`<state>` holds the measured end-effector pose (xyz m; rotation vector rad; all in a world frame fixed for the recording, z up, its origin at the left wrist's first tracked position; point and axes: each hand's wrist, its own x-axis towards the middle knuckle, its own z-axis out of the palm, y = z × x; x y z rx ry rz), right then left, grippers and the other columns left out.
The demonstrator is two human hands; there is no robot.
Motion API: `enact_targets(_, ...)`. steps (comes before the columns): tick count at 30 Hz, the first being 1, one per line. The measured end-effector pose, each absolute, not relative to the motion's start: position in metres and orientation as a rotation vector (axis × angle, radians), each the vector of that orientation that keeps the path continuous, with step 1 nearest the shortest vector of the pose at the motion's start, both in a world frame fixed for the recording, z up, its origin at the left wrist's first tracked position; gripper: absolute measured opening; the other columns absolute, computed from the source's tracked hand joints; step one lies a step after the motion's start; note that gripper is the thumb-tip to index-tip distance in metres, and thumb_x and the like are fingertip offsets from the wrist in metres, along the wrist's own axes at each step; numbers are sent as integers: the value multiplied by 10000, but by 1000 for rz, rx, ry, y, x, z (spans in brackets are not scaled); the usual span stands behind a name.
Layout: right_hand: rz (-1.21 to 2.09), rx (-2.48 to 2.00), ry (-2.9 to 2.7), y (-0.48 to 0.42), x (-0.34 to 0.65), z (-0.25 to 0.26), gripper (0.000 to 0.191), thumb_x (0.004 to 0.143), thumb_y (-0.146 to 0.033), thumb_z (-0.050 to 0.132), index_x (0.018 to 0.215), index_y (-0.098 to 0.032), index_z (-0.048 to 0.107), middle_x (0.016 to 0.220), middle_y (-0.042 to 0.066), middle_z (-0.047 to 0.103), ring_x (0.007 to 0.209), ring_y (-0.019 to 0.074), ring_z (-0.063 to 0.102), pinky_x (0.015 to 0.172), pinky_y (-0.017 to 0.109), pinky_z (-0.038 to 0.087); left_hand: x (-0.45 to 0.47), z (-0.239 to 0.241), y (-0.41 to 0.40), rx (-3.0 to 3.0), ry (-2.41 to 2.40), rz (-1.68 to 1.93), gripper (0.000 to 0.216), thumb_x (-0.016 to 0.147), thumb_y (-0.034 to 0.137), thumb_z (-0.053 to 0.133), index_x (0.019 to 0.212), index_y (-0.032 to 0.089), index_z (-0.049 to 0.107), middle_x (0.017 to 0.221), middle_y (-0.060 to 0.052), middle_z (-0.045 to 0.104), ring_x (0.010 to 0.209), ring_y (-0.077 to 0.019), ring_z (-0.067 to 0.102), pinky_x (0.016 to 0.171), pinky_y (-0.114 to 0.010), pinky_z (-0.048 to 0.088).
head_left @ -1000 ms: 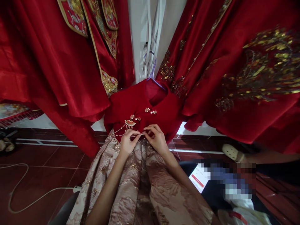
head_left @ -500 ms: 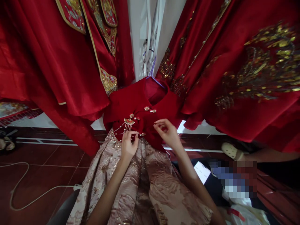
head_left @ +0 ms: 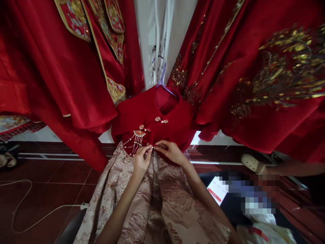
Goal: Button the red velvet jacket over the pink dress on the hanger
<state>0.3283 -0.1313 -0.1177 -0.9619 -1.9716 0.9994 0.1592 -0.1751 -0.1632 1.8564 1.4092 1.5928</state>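
Note:
A red short top hangs on a purple hanger, with a pale pink brocade skirt below it. Beaded flower frog buttons sit near its collar. A fan-shaped brooch with bead tassels is on its front. At the top's lower edge, my left hand is closed, thumb and fingers pinching one side of a small beaded frog button. My right hand is closed on the other side, its fingertips almost meeting the left ones. The fingertips partly cover the button.
Red embroidered garments hang left and right. At the right, another person holds a lit phone; a pale clog and a plastic bag are nearby. A white cable lies on the tiled floor at the left.
My right hand has moved down and left from in front of the top to the lower frog button, meeting my left hand. The left hand has shifted slightly right. The phone's screen has changed.

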Motion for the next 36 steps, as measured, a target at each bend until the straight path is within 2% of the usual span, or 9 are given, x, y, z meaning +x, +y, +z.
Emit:
enact_targets(7,1049,-939,-1952,-135,329,-111,267,777,-368,645,975,-194,688,906,40,733,841,178,687,824,344,537,157,-160,-178,1849,1492,1628,142,825,321,610,906,219,666,857,-38,674,800,-161,631,725,-286,513)
enact_targets(13,1078,-971,-1965,-138,331,-107,286,760,-390,659,947,-174,685,843,46,723,796,171,683,786,344,554,158,-159,-179,1787,1451,1675,147,807,332,634,853,192,634,825,-35,644,770,-142,607,688,-253,499)
enact_targets(16,1095,-974,-1976,-139,331,-105,297,768,-397,653,961,-173,680,871,51,721,801,166,680,782,338,555,157,-159,-179,1775,1437,1670,153,808,331,633,858,187,622,824,-35,628,767,-138,602,682,-245,500)
enact_targets(21,1126,-934,-1991,-139,329,-107,310,776,-402,647,979,-171,683,893,52,723,804,162,680,768,321,557,158,-159,-179,1733,1340,1652,146,810,329,628,850,189,617,871,-41,628,826,-149,621,757,-269,523)
enact_targets(27,1062,-950,-1947,-135,329,-113,274,800,-365,620,1001,-188,678,935,51,726,868,180,682,841,352,538,159,-160,-178,1706,1353,1658,174,833,310,604,961,193,625,945,-52,594,819,-127,613,728,-247,538)
enact_targets(32,1068,-912,-1954,-134,328,-112,280,815,-375,607,1009,-182,668,962,59,721,912,187,673,876,347,516,154,-157,-180,1880,1435,1629,151,859,288,568,963,209,643,946,-55,566,891,-147,593,800,-282,521)
enact_targets(36,1128,-889,-1934,-134,329,-111,312,809,-408,610,1015,-178,657,976,61,716,928,191,670,892,362,509,156,-157,-180,1798,1369,1639,140,842,290,594,939,193,624,930,-53,600,825,-135,609,738,-261,531)
